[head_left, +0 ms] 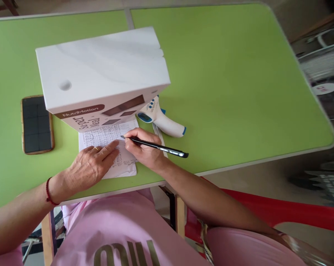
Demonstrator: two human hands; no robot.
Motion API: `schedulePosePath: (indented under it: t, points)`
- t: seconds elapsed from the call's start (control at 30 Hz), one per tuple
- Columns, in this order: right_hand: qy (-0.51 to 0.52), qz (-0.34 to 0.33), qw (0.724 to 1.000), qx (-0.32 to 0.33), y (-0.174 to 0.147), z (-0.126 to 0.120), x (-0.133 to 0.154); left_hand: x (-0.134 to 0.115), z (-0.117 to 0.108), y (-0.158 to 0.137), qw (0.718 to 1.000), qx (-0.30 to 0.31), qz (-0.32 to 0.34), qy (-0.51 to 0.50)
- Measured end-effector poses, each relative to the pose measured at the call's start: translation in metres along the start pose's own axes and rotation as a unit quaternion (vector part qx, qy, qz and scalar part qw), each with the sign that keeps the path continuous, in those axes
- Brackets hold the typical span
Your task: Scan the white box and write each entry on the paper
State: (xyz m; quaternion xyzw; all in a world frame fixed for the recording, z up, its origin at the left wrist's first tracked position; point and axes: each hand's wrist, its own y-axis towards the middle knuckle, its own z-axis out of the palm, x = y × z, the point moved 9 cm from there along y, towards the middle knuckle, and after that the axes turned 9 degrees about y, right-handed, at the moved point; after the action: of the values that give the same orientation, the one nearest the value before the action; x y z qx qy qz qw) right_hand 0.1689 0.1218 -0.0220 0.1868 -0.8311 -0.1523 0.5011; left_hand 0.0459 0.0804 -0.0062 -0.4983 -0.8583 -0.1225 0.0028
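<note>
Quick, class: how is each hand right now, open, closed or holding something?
Left hand: open, palm down on the paper, holding nothing.
Right hand: closed, holding the pen.

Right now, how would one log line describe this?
left hand: resting on paper | right hand: holding black pen, tip at paper | nearby: white box, thermometer, phone

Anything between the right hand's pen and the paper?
Nothing visible at the tip: the pen in the right hand points onto open paper. Just left, the left hand covers part of the sheet. Beyond, the box hides its far edge.
</note>
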Motion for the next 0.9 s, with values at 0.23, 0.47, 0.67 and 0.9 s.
schedulePosePath:
  t: [0.23, 0.47, 0.67, 0.9]
  points:
    - [0.000, 0.007, 1.000, 0.005, -0.0006, -0.0007, -0.0014, 0.0004, 0.0026, -0.0010, 1.000, 0.005, 0.001, -0.001]
    - [0.005, 0.027, 0.999, -0.023, -0.0022, -0.0060, -0.0045, 0.0004, 0.0023, -0.0010, 1.000, -0.002, -0.001, -0.010]
    - [0.022, 0.019, 0.999, -0.014, -0.0010, -0.0039, -0.0028, 0.0003, 0.0022, -0.0014, 1.000, 0.002, 0.001, -0.005]
    - [0.014, 0.023, 0.999, -0.022, -0.0015, -0.0064, -0.0035, 0.0010, 0.0029, -0.0021, 1.000, 0.000, 0.000, -0.006]
